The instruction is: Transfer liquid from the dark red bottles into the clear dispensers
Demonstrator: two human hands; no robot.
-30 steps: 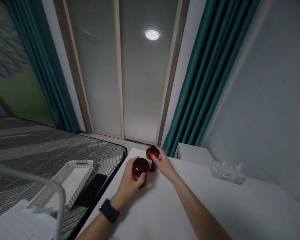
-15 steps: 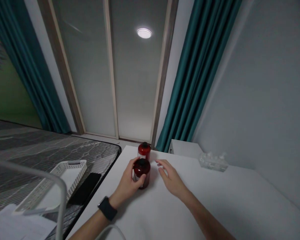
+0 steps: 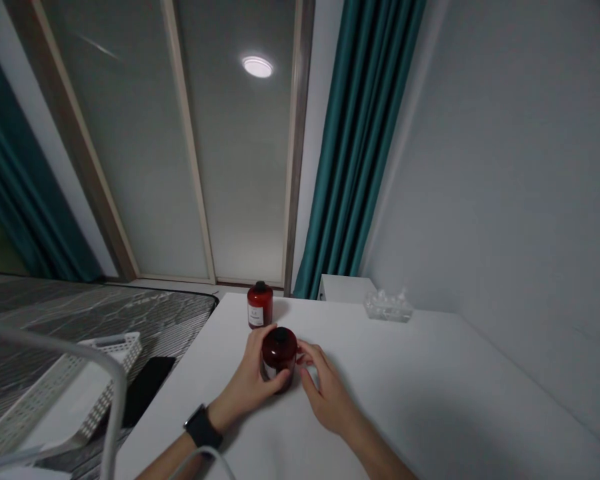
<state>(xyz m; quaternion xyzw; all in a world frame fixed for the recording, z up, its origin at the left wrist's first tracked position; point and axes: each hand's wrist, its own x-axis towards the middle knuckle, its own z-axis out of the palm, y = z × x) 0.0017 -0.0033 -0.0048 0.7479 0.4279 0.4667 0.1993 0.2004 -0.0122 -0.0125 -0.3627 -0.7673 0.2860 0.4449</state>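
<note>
A dark red bottle (image 3: 281, 347) with a black cap and a pale label stands upright near the middle of the white table (image 3: 360, 380). My left hand (image 3: 250, 377) wraps around its left side, thumb across the front. On the bottle's right, my right hand (image 3: 325, 393) has its fingers curved and apart, the fingertips close to the glass; whether they touch it I cannot tell. A second red bottle (image 3: 260, 307), also with a black cap and a white label, stands behind, near the table's far edge. A dark watch (image 3: 203, 427) is on my left wrist.
A clear plastic container (image 3: 389, 307) sits at the back right by the wall. To the left are a white perforated basket (image 3: 115, 387) and a black flat object (image 3: 147, 390) on a grey striped surface. A pale curved tube (image 3: 117, 400) crosses the lower left.
The held bottle has come nearer to me, away from the rear bottle, with my left hand on it. My right hand has moved in close to its right side. The view has turned rightward.
</note>
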